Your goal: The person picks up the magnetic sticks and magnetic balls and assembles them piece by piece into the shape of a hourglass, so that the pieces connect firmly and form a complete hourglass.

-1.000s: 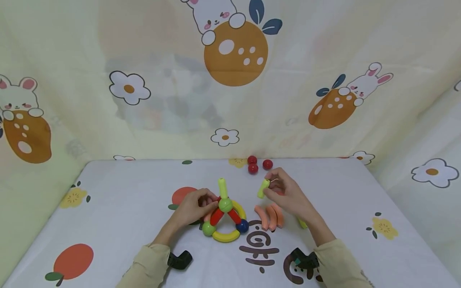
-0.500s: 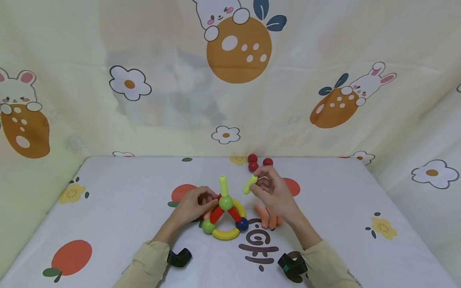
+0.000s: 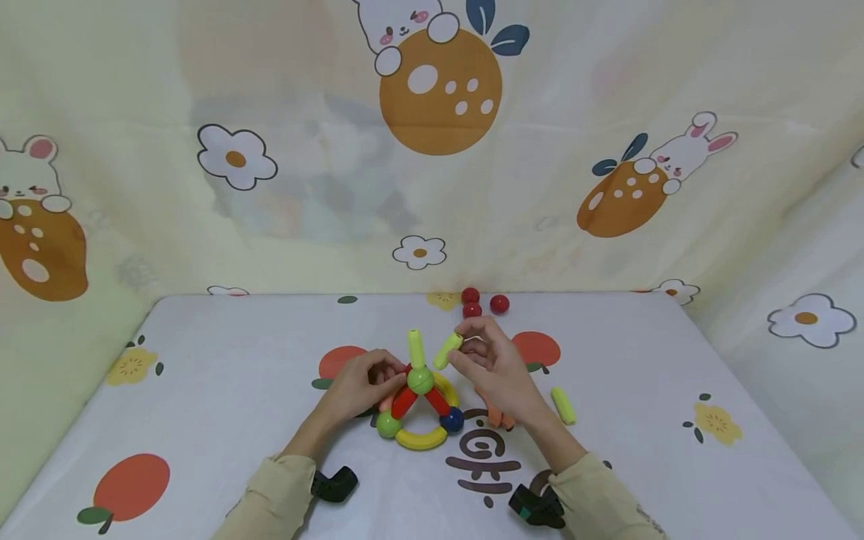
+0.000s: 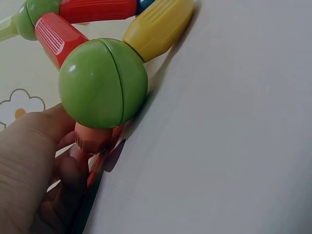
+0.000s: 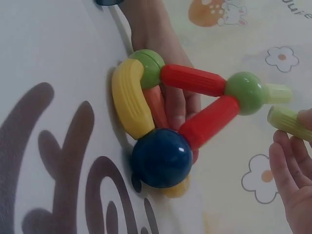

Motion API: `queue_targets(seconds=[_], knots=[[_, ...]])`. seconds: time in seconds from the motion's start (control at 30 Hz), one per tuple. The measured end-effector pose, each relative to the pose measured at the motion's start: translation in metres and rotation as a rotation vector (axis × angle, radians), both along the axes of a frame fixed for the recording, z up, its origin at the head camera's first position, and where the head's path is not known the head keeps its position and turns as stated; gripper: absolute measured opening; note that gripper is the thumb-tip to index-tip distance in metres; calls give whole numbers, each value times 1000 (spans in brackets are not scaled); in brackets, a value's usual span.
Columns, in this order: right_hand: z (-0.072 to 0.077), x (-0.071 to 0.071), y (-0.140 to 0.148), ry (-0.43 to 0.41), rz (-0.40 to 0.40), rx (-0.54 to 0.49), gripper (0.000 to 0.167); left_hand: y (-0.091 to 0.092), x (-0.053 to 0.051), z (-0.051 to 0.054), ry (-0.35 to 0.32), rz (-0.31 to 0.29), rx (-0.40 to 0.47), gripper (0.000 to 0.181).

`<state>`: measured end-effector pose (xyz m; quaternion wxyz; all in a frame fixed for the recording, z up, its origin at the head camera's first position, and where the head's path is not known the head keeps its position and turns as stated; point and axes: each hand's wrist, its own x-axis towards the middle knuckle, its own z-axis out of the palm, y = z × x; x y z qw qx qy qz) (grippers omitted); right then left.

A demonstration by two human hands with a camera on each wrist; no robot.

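A magnetic ball-and-rod frame stands on the table. It has a green top ball (image 3: 421, 380), red rods (image 5: 209, 122) sloping down from it, and a base with a green ball (image 4: 102, 83), a blue ball (image 5: 162, 158) and yellow curved rods (image 3: 421, 440). A light-green rod (image 3: 416, 349) points up from the top ball. My left hand (image 3: 364, 384) holds the frame's left rear side; its fingertips are partly hidden behind it. Between thumb and fingers, my right hand (image 3: 496, 369) pinches another light-green rod (image 3: 448, 351), tilted and just right of the upright one, apart from it.
Three red balls (image 3: 499, 304) lie at the table's back edge. Orange curved rods (image 3: 496, 414) are partly hidden under my right hand. A loose yellow-green rod (image 3: 563, 406) lies farther right. A patterned curtain (image 3: 304, 225) hangs behind the table.
My right hand has moved left with the light-green rod, toward the frame's top, and the rod is more tilted. The loose rod on the right is uncovered. My left hand stays in place.
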<state>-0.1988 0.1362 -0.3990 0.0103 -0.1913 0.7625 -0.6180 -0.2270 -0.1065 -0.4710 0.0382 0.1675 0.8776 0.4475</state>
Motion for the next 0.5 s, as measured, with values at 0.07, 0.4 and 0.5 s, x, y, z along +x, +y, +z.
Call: queue_targets(seconds=[0.07,0.4,0.5], knots=[[-1,0,-2,-6,-2,8,36,0,0,0,-2,-1,3,13],[-5,1,-10,-23,13,-7,38,2,2,4,38,43,160,14],[-6,1,-10,-33,18,-9,38,5,9,11,146,6,301,20]])
